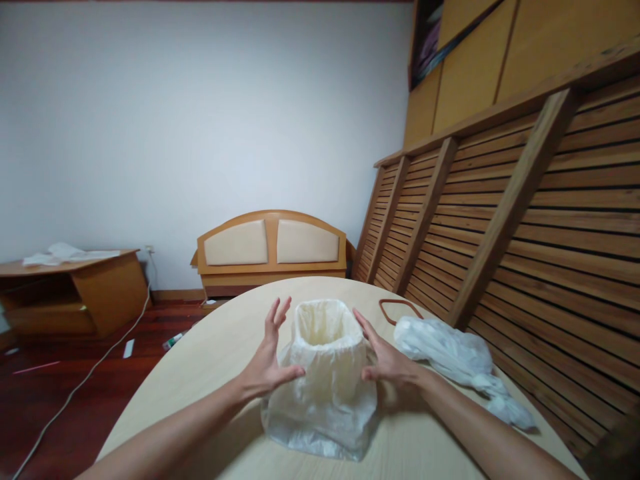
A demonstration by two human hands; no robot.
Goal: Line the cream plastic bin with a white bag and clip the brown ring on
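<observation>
A bin lined with a translucent white plastic bag (pixel 330 380) stands upright on the round pale table (pixel 225 340). The bag is folded over the rim and hangs loosely down the outside to the tabletop. On the bin's left side is my left hand (pixel 271 360), its fingers spread and thumb near the bag. My right hand (pixel 383 353) is at the right side, fingers apart, close to the rim. Whether either hand touches the bag is hard to tell. A brown rounded frame (pixel 400 302) lies behind a crumpled bundle of white plastic bags (pixel 450 353) on the right.
Slatted wooden panels (pixel 480 220) lean along the right side, beyond the table edge. A headboard (pixel 273 243) stands against the back wall. At the left are a low wooden desk (pixel 110 287) and a cable (pixel 83 383) across the dark red floor.
</observation>
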